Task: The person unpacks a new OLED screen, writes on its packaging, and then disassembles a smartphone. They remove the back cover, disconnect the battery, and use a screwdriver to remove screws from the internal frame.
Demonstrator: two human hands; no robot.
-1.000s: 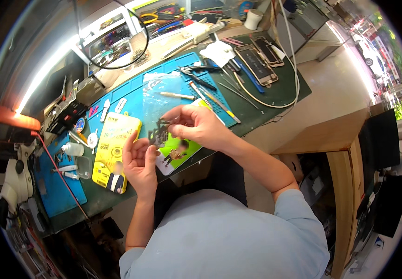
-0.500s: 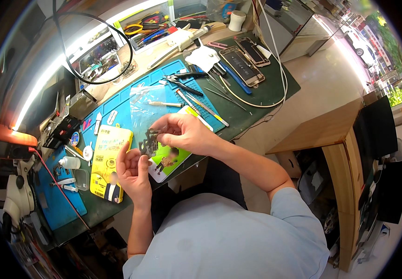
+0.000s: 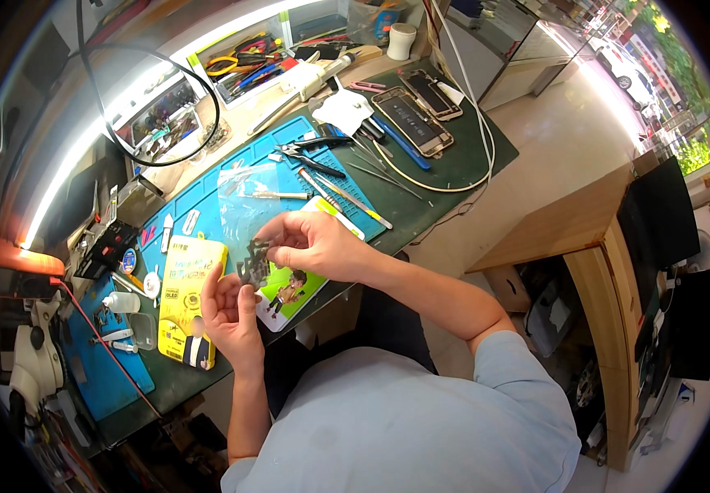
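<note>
My right hand [image 3: 309, 244] pinches a thin dark sheet with cut-out shapes [image 3: 251, 264] between thumb and fingers. Just to its lower left is my left hand [image 3: 233, 319], palm up, fingers loosely curled and thumb apart. The sheet's lower edge comes close to that thumb; whether they touch I cannot tell. Under the hands lies a green-and-white card [image 3: 283, 297] with a cartoon figure, partly covered by my right hand. A yellow package [image 3: 184, 300] rests left of my left hand. Beyond the sheet is a clear plastic bag [image 3: 244, 185] with a slim metallic-looking tool [image 3: 282, 195] across it.
Black-handled cutters [image 3: 314, 156], brushes [image 3: 334, 191] and tweezers [image 3: 383, 180] lie on the blue mat [image 3: 207, 195] and green bench top. Two opened phones [image 3: 414, 122] are at the far right. A white bottle [image 3: 122, 302] and red cable [image 3: 101, 331] are at the left.
The view has shifted slightly, so the bench things sit a little more to the left. My right hand still pinches the dark sheet, and both hands keep nearly the same pose.
</note>
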